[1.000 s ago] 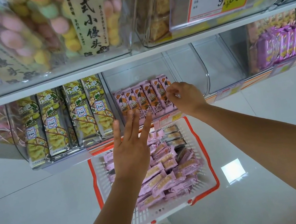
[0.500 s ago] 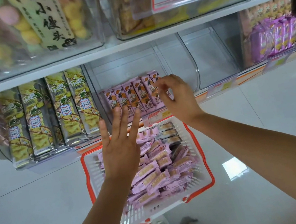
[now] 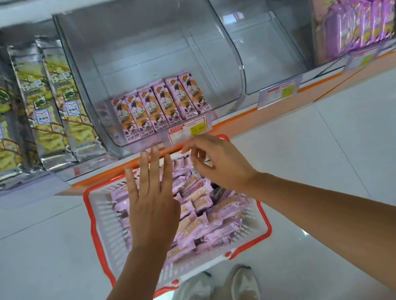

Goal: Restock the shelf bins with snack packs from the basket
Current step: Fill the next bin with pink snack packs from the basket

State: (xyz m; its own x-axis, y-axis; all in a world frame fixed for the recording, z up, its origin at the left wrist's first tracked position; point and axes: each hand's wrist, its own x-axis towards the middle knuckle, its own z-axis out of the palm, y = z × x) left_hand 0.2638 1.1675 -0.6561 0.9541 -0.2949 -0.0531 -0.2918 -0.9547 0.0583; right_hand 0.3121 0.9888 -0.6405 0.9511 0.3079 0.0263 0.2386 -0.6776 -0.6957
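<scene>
1. Fingers [image 3: 154, 167] of the left hand [image 3: 152, 203] are straight and a little spread, with the back of the hand up. They hold nothing. This hand hovers above the middle of the basket [image 3: 87, 206].
2. On the right hand [image 3: 223, 166] the fingers [image 3: 191, 145] are loosely curled. The thumb and the index finger stand apart with a small gap, and nothing is between them. This hand is over the far right part of the basket, just below the price tag [image 3: 187, 130].
3. The basket is white with slotted walls and a red rim. It stands on the white tiled floor [image 3: 39, 252], just in front of the shelf. Many lilac snack packs [image 3: 202, 216] lie in it in a loose heap.
4. In the clear middle bin [image 3: 148, 41] a row of 6 packs [image 3: 159, 106] of the same lilac colour stands upright, side by side, against the front wall.
5. The bin to the left holds tall silver packs [image 3: 39, 105] with yellow-green print, also upright in a row.
6. To the right there is another clear bin [image 3: 266, 48], and after it purple packs [image 3: 358, 20], which are too blurred to read.
7. At the near side of the basket, 2 light shoes [image 3: 214, 292] are visible on the floor.
</scene>
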